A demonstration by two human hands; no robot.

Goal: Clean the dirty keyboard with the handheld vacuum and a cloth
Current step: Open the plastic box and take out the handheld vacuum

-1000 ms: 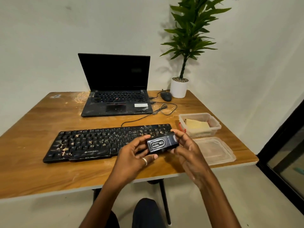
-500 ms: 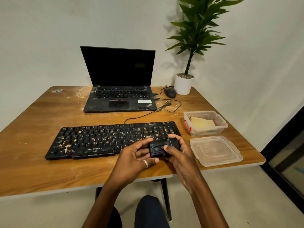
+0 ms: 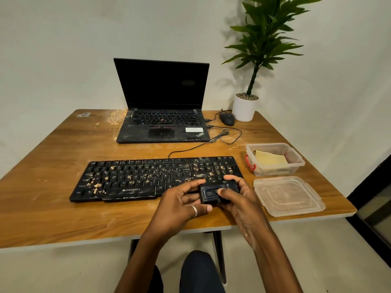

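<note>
**A:** What do the two hands do at this moment?

**B:** Both grip the handheld vacuum (image 3: 211, 190), a small black device. The left hand (image 3: 177, 206) pinches its left end with curled fingers. The right hand (image 3: 241, 204) wraps around its right side, with the thumb lying on top beside the switch. I think the person is about to switch it on, but I cannot tell if it runs.

**A:** And where is it?

**B:** Just over the near right corner of the keyboard (image 3: 148, 178), at the front of the bench (image 3: 53, 208). Whether it touches the keys, I cannot tell.

**A:** Is some part of the keyboard already clean?

**B:** It does not look so. Pale crumbs (image 3: 95, 183) lie across the keys from the left end to the right. In my judgement the vacuuming is only at its beginning, and the wiping comes after.

**A:** So the cloth is not used yet?

**B:** It seems untouched. To the right of the keyboard lies a clear lid (image 3: 287, 195), and behind it an open plastic container (image 3: 275, 171) with a folded pale-yellow cloth (image 3: 270, 159) inside.

**A:** And further back?

**B:** An open laptop (image 3: 163, 127) with a dark screen and a dusty body, then a black mouse (image 3: 226, 119) and a potted plant (image 3: 245, 108) near the wall. A cable runs from the keyboard toward the laptop.
</note>
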